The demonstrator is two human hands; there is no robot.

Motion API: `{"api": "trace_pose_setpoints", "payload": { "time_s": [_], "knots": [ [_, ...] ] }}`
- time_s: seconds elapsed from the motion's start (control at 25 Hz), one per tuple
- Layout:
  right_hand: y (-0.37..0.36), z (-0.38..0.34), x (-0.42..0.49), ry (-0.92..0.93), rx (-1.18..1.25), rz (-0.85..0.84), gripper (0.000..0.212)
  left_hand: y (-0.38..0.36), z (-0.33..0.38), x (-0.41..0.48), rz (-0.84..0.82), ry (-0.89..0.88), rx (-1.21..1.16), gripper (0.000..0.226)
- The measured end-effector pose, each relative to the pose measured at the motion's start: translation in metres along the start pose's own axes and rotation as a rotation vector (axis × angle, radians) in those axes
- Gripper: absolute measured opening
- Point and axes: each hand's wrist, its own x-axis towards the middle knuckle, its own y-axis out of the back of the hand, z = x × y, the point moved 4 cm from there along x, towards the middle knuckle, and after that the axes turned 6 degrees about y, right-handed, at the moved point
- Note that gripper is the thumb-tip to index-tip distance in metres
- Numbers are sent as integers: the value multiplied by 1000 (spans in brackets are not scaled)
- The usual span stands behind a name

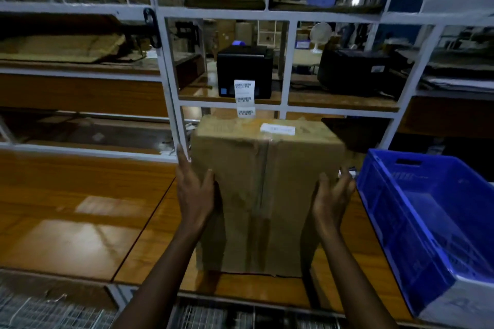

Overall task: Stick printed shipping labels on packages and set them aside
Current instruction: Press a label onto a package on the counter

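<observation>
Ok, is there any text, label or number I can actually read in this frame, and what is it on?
Nothing reads clearly enough to quote.
The label strip hanging from the black printer: barcodes and printed lines, too small to read.
The white label on top of the cardboard box: blurred, unreadable.
The sticker on the second black machine to the right: too small to read.

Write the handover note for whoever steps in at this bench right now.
Left hand: flat against the left side of the tall brown cardboard box.
Right hand: at its right side, fingers loosely bent.
Box stands upright on the wooden table.
Done: a white label is on its top.
Left: set it aside; a strip of printed labels hangs from the black printer.
</observation>
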Motion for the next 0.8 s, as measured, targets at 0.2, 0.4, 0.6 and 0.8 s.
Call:
{"api": "trace_pose_setpoints", "payload": {
  "time_s": [0.2, 0.4, 0.6, 0.8],
  "knots": [
    [10, -28, -8, 395, -160, 22, 62, 13, 18, -1, 67, -188, 154, 69],
    [-18, -59, -11, 753, -670, -129, 57, -11, 44, -1, -20, -496, 729, 64],
    [-18, -56, -3, 797, -615, -75, 45, -14, 39, 5, -80, -572, 693, 61],
    [-15, -78, 7, 727, -523, -130, 42, -8, 58, 10, -81, -586, 660, 54]
  ]
}}
